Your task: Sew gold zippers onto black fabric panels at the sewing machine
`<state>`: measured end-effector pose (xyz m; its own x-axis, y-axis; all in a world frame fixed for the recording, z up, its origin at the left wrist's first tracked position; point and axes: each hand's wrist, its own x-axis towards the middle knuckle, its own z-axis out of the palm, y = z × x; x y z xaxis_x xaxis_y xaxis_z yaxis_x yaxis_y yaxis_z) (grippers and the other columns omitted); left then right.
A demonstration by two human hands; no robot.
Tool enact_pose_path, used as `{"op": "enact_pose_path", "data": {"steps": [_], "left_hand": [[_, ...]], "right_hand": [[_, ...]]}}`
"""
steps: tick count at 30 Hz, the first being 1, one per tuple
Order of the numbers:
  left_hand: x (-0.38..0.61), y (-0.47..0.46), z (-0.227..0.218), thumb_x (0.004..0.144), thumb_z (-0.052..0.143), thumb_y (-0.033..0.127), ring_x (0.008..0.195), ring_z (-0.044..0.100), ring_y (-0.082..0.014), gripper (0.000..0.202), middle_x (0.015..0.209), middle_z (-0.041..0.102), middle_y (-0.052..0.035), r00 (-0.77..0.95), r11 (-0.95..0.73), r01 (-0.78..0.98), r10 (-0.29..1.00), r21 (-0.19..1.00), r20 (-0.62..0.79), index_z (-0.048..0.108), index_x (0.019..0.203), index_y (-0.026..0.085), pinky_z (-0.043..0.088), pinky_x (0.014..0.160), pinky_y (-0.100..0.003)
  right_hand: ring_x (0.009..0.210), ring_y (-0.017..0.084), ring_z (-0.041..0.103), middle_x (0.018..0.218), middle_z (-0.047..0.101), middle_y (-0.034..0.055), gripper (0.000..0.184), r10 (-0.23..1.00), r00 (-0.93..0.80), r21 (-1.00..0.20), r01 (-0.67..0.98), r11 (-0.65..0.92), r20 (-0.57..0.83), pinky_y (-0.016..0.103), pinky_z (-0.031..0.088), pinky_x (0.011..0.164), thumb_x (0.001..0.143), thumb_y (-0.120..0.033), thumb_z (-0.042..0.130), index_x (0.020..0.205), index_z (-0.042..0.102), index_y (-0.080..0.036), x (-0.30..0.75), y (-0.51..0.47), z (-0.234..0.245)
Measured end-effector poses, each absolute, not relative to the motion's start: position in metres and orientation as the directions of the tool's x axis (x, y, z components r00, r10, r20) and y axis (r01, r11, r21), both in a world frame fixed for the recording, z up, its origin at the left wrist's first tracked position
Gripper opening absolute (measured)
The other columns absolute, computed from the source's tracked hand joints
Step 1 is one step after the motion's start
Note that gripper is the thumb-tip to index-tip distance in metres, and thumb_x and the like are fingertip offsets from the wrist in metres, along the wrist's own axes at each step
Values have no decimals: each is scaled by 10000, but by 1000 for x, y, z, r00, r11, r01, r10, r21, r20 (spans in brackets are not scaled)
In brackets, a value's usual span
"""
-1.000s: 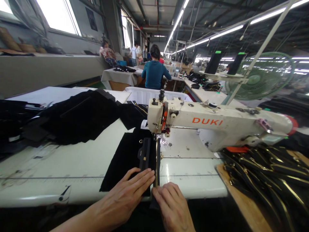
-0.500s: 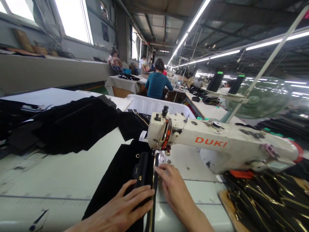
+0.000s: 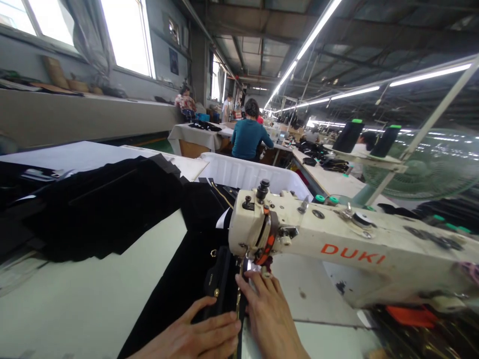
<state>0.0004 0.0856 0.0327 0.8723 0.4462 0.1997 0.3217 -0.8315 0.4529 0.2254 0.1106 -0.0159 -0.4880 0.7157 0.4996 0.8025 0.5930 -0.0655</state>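
A black fabric panel (image 3: 164,294) lies under the head of a white sewing machine (image 3: 310,239). On the panel sits a black strap piece (image 3: 214,279) with gold fittings. A gold-toothed zipper (image 3: 238,301) runs along the panel's right edge up to the needle area. My left hand (image 3: 202,331) rests flat on the panel and the zipper's left side, fingers spread. Just below the presser foot, my right hand (image 3: 265,309) lies with its fingers stretched out, the index fingertip touching the zipper. The needle itself is too small to make out.
A heap of black fabric pieces (image 3: 112,204) covers the table's left side. Behind the machine stands a white plastic bin (image 3: 254,169). Thread cones (image 3: 348,137) and a green fan (image 3: 430,169) are at right. A person in a teal top (image 3: 249,137) sits ahead.
The view has shifted closer and lower, so the machine appears larger. My right hand has come nearer the presser foot; my left hand stays on the panel.
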Motion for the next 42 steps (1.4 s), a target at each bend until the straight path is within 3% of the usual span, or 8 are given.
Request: {"op": "enact_pose_path", "data": {"steps": [3, 6, 9, 13, 20, 27, 36, 42], "left_hand": [[3, 93, 7, 1032, 453, 233, 1299, 509, -224, 476, 1413, 533, -3, 830, -846, 331, 472, 418, 298, 354, 1482, 353, 242, 1182, -391], [3, 99, 1, 1011, 482, 229, 1292, 518, -220, 467, 1392, 564, 8, 799, -840, 379, 509, 389, 320, 398, 1453, 355, 230, 1180, -379], [0, 103, 22, 931, 594, 260, 1329, 472, -243, 615, 1459, 491, -14, 857, -834, 342, 466, 434, 221, 351, 1492, 323, 241, 1180, -395], [-4, 101, 49, 846, 706, 392, 1381, 391, -285, 776, 1527, 379, -60, 855, -774, 418, 512, 476, 82, 327, 1512, 262, 197, 1191, -473], [2, 97, 47, 852, 640, 606, 1370, 409, -305, 754, 1497, 426, -96, 848, -751, 437, 527, 495, 52, 423, 1467, 229, 185, 1181, -519], [4, 100, 49, 848, 650, 602, 1325, 473, -304, 714, 1444, 498, -100, 859, -789, 396, 499, 470, 113, 471, 1439, 244, 241, 1162, -482], [6, 103, 51, 854, 656, 579, 1329, 467, -304, 676, 1444, 504, -102, 875, -793, 384, 477, 473, 89, 488, 1425, 257, 252, 1147, -485], [6, 104, 50, 858, 658, 559, 1342, 451, -301, 665, 1440, 507, -109, 881, -796, 390, 468, 462, 63, 491, 1423, 251, 220, 1157, -499]], "right_hand": [[984, 260, 628, 1167, 657, 86, 509, 775, -424, -233, 787, 572, 469, 379, 526, 830, 813, -8, 493, 1267, 586, -217, 235, 114, -10], [939, 263, 630, 1066, 676, 75, 347, 821, -359, -316, 795, 518, 444, 355, 532, 770, 828, -106, 643, 1154, 640, -224, 243, 117, -4], [915, 277, 617, 977, 684, 44, 323, 805, -395, -227, 819, 527, 443, 361, 515, 766, 702, -105, 801, 975, 700, -246, 241, 120, 0], [888, 247, 599, 951, 669, 54, 251, 800, -470, -110, 833, 541, 373, 371, 479, 822, 767, -9, 680, 922, 671, -206, 229, 121, 3], [870, 255, 591, 893, 635, 56, 188, 859, -376, -123, 890, 439, 348, 356, 488, 753, 777, -62, 672, 900, 608, -189, 221, 121, 7], [861, 268, 588, 915, 623, 95, 193, 878, -316, -87, 926, 368, 359, 363, 507, 689, 856, -4, 561, 966, 584, -161, 214, 107, 3], [963, 207, 587, 926, 654, 48, 44, 749, -612, -25, 770, 637, 254, 287, 480, 813, 912, -165, 677, 895, 638, -173, 241, 132, 16], [970, 213, 598, 1019, 646, 79, 48, 861, -432, -113, 873, 474, 267, 295, 471, 802, 905, -123, 644, 934, 648, -161, 228, 116, 14]]}}
